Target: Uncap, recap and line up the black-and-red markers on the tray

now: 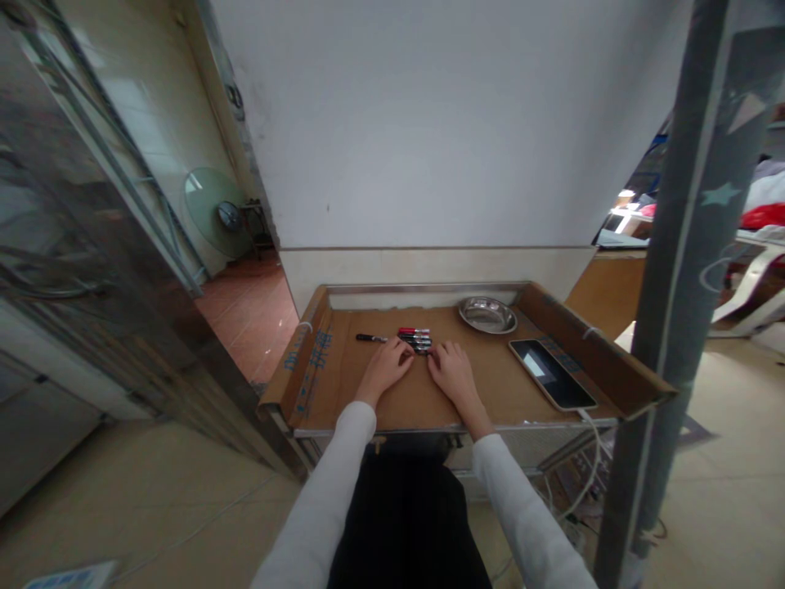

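Note:
A short row of pens lies side by side on the cardboard-lined table, with a red pen (414, 331) at the back and black pens (415, 341) in front of it. My left hand (392, 360) has its fingers bent in at the left end of the nearest black pen (422, 352). At that pen's right end are the curled fingertips of my right hand (450, 366). Part of this pen is hidden by my fingers. Another black pen (371, 338) lies apart, just beyond my left hand and pointing toward the row.
A round steel dish (488, 315) sits at the back right of the table (349, 393). Nearer me on the right lies a phone (552, 375) with a white cable (592, 442) hanging over the edge. Cardboard flaps rise at both sides; a white wall stands behind.

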A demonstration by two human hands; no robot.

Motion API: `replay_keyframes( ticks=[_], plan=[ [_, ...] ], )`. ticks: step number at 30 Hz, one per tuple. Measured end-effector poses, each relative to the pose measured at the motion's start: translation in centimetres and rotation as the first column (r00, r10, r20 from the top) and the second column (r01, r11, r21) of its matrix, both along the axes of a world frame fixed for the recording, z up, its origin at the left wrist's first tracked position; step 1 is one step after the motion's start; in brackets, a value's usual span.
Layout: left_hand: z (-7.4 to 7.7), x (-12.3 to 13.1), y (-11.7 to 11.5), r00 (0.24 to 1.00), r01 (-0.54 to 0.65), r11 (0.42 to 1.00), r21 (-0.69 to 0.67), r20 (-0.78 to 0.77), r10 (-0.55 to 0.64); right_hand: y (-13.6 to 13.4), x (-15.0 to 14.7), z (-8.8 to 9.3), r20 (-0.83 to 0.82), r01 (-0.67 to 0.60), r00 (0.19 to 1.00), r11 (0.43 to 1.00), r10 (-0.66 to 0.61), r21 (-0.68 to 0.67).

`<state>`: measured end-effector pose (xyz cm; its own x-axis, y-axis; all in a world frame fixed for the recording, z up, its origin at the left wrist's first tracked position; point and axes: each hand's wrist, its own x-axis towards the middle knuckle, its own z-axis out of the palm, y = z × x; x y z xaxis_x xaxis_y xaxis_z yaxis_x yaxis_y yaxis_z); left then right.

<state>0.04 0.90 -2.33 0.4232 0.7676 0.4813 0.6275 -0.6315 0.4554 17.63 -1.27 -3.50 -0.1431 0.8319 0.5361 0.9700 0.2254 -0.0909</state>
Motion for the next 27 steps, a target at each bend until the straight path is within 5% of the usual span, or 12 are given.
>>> replay_keyframes(
  ticks=[11, 27],
  plan=[
    [-1.9, -0.2, 1.6, 0.981, -0.006, 0.991, -0.137, 0.193, 0.032, 0.0, 0.1, 0.1, -0.015, -0.027, 1.0, 0.998, 0.026, -0.059],
    [-0.3, -0.3, 0.3, 0.984, 0.123, 0.986, -0.112, 0.141, -0.107, 0.3, 0.2, 0.1, -0.104, -0.179, 0.98, 0.982, 0.172, -0.066]
  ],
)
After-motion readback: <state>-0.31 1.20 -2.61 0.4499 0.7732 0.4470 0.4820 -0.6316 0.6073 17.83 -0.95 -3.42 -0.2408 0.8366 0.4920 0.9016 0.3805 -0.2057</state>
